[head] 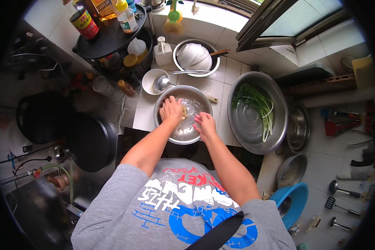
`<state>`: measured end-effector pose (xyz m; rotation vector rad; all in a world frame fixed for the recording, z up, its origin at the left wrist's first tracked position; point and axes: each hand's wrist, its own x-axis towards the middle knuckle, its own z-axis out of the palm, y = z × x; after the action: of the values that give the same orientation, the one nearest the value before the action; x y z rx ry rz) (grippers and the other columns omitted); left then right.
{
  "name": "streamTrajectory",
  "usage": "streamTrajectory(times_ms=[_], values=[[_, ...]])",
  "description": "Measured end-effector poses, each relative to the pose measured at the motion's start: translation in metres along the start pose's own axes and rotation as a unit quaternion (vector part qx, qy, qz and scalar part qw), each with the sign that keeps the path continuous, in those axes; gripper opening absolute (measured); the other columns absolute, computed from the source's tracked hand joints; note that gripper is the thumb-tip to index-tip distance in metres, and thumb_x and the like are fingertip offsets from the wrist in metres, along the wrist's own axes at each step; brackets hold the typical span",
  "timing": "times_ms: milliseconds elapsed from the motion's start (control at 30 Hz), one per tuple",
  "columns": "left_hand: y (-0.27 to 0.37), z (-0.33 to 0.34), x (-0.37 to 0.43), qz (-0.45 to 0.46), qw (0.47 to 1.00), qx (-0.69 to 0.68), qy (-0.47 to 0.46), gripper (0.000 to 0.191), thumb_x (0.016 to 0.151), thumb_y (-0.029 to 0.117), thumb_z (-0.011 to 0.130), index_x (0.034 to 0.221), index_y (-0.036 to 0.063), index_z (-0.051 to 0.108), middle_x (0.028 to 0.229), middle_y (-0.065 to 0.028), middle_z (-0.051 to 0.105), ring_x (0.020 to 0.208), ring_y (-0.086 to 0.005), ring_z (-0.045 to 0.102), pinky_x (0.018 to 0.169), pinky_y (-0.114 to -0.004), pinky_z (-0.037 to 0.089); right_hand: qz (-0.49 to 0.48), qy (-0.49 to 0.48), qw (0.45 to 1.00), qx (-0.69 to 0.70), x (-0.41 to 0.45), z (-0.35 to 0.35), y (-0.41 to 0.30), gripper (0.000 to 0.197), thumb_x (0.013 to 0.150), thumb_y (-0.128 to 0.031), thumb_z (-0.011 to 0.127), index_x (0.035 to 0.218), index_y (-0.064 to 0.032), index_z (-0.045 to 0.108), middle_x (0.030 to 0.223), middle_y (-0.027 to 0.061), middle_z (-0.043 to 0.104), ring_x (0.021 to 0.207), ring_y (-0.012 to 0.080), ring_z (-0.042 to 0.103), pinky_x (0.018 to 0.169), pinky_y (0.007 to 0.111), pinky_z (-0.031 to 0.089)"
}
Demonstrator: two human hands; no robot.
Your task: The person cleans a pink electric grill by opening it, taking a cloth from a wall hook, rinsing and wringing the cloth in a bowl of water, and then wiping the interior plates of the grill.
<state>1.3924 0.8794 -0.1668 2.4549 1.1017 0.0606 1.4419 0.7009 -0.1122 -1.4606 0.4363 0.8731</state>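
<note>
A round metal basin [187, 139] with water in it stands at the counter's front edge. Inside its left part, my left hand [171, 109] rests against small pale pieces of food [184, 112], its palm side hidden; whether it grips any of them does not show. At the basin's right inner side is my right hand [205, 124], fingers slightly curled and apart, with nothing seen in it. Behind the basin on the left, a metal ladle [161, 83] lies in a white bowl [147, 82]. A pale handle [212, 99] sticks out from behind the basin's right rim.
On the right, a large metal basin [281, 131] holds green onions [264, 107]. At the back are a bowl of stacked white bowls [195, 56], with chopsticks [220, 52], and a white pump bottle [163, 52]. A black rack [112, 40] with bottles stands back left, beside an open window [293, 18].
</note>
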Motion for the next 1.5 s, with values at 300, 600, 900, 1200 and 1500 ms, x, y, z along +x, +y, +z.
streamTrajectory(times_ms=[300, 600, 900, 1200, 1500], values=[[0.054, -0.018, -0.037, -0.090, 0.916, -0.352, -0.171, 0.056, 0.104, 0.036, 0.080, 0.147, 0.0024, 0.067, 0.125, -0.0288, 0.078, 0.113, -0.0463, 0.078, 0.101, -0.055, 0.061, 0.145, -0.153, 0.954, 0.211, 0.049, 0.025, 0.023, 0.064, 0.124, -0.056, 0.038, 0.155, -0.0051, 0.059, 0.160, 0.0227, 0.063, 0.146, 0.0449, 0.063, 0.117, 0.072, 0.052], [0.045, -0.033, -0.032, -0.018, 0.979, -0.163, -0.117, 0.049, 0.117, 0.051, 0.057, 0.114, 0.0069, 0.078, 0.114, -0.0287, 0.082, 0.111, -0.0534, 0.077, 0.100, -0.065, 0.057, 0.034, -0.308, 0.929, 0.201, 0.029, 0.038, 0.004, 0.058, 0.125, -0.053, 0.041, 0.138, -0.0047, 0.070, 0.131, 0.0168, 0.078, 0.115, 0.0350, 0.077, 0.107, 0.058, 0.062], [0.025, 0.001, -0.023, 0.030, 0.999, 0.001, -0.037, 0.050, 0.118, 0.055, 0.056, 0.129, 0.0108, 0.078, 0.152, -0.0231, 0.061, 0.147, -0.0446, 0.056, 0.110, -0.066, 0.053, 0.006, 0.061, 0.995, -0.073, 0.013, 0.016, 0.008, 0.046, 0.117, -0.045, 0.065, 0.148, -0.0143, 0.054, 0.138, 0.0106, 0.068, 0.107, 0.0228, 0.069, 0.067, 0.042, 0.060], [0.061, -0.006, -0.038, -0.052, 0.870, -0.444, -0.209, 0.036, 0.102, 0.034, 0.079, 0.115, 0.0013, 0.075, 0.103, -0.0212, 0.082, 0.092, -0.0341, 0.079, 0.083, -0.050, 0.061, 0.132, -0.186, 0.949, 0.219, 0.057, 0.005, 0.005, 0.052, 0.121, -0.060, 0.042, 0.137, -0.0189, 0.069, 0.135, 0.0132, 0.077, 0.126, 0.0364, 0.075, 0.107, 0.066, 0.061], [0.027, -0.025, -0.016, 0.031, 0.991, -0.089, -0.098, 0.044, 0.115, 0.047, 0.056, 0.121, 0.0093, 0.078, 0.114, -0.0259, 0.083, 0.110, -0.0506, 0.078, 0.100, -0.063, 0.060, 0.089, -0.129, 0.985, 0.070, 0.028, 0.022, 0.015, 0.029, 0.120, -0.035, 0.065, 0.122, -0.0074, 0.074, 0.124, 0.0113, 0.080, 0.103, 0.0233, 0.079, 0.090, 0.044, 0.067]])
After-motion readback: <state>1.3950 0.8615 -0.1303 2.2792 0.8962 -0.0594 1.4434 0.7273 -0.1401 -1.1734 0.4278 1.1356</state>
